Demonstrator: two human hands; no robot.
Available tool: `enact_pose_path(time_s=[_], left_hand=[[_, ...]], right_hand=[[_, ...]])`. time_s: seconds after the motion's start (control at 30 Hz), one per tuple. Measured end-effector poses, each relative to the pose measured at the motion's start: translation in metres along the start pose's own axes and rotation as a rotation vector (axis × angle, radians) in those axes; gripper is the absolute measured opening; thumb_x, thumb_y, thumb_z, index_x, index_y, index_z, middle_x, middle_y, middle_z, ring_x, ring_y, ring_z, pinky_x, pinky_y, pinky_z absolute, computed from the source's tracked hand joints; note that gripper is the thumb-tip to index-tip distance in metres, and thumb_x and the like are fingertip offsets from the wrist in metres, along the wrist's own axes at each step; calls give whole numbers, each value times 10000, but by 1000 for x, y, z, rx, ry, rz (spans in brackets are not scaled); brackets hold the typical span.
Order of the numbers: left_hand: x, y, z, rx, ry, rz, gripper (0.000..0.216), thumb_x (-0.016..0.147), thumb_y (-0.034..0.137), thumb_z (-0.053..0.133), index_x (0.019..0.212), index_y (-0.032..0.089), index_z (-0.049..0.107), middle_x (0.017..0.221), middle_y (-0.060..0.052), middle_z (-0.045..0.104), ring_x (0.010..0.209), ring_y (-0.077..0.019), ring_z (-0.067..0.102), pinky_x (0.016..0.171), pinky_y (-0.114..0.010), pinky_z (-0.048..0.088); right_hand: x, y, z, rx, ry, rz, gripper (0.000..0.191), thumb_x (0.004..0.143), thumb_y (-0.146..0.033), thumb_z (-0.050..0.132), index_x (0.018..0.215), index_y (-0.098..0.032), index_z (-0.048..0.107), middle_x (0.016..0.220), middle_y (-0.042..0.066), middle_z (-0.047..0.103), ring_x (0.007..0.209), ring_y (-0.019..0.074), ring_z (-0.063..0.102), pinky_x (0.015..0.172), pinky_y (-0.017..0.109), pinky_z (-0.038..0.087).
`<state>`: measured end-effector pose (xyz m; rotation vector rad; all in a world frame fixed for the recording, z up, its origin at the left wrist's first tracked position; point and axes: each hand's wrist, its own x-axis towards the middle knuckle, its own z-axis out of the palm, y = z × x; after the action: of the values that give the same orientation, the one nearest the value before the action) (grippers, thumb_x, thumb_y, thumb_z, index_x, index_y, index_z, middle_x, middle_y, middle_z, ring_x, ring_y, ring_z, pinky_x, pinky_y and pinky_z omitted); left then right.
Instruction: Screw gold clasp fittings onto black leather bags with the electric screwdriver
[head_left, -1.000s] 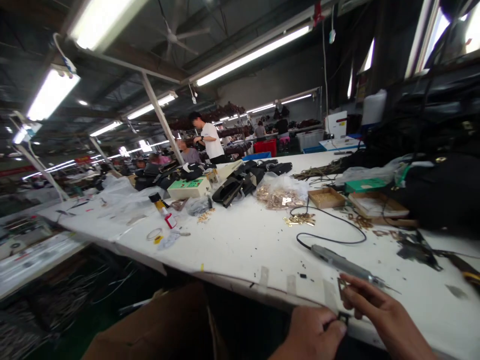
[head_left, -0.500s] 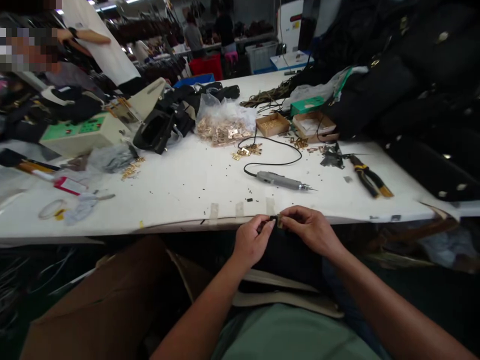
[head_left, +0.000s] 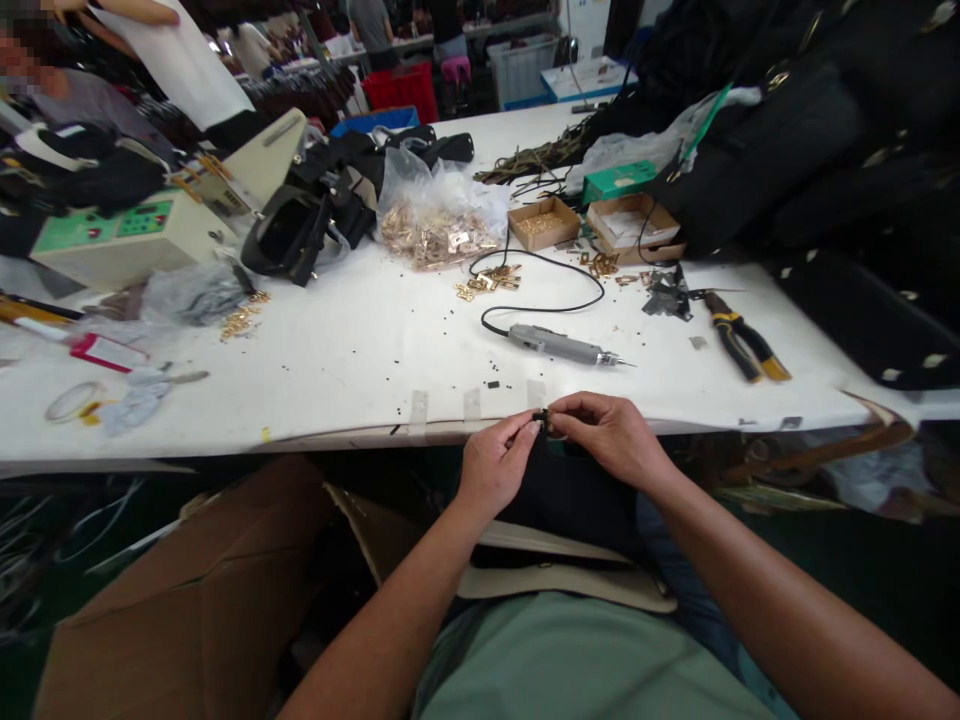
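Observation:
My left hand (head_left: 493, 465) and my right hand (head_left: 607, 432) meet at the near edge of the white table (head_left: 360, 350), both pinching one small dark-and-brass fitting (head_left: 541, 418) between fingertips. Just beyond them lies a grey electric screwdriver (head_left: 559, 347) with a black cable looping back. Loose brass parts (head_left: 487, 281) and a clear bag of brass hardware (head_left: 435, 230) sit farther back. Yellow-handled pliers (head_left: 742, 340) lie to the right.
A cardboard box (head_left: 187, 610) stands open by my left knee. Small boxes (head_left: 541, 222) of parts, black bags (head_left: 795, 130) and a green-panelled machine (head_left: 112, 235) crowd the table's back. Other people work at the far left.
The view dropped from the room to the table edge and my lap. My hands stayed together on the small fitting and shifted slightly toward the table.

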<state>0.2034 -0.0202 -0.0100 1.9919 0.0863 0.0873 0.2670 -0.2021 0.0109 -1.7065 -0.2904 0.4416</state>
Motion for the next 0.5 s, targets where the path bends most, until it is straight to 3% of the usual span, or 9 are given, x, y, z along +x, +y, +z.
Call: enact_pose_path(time_s=[0.5], left_hand=[[-2, 5, -2, 65, 29, 16, 292, 992, 362, 560, 1189, 272, 755, 1046, 2, 796, 898, -194, 730, 813, -289, 526]], right_hand=[[2, -8, 1, -110, -84, -81, 249, 878, -378, 700, 1021, -192, 781, 957, 32, 773, 877, 212, 697, 794, 315, 523]])
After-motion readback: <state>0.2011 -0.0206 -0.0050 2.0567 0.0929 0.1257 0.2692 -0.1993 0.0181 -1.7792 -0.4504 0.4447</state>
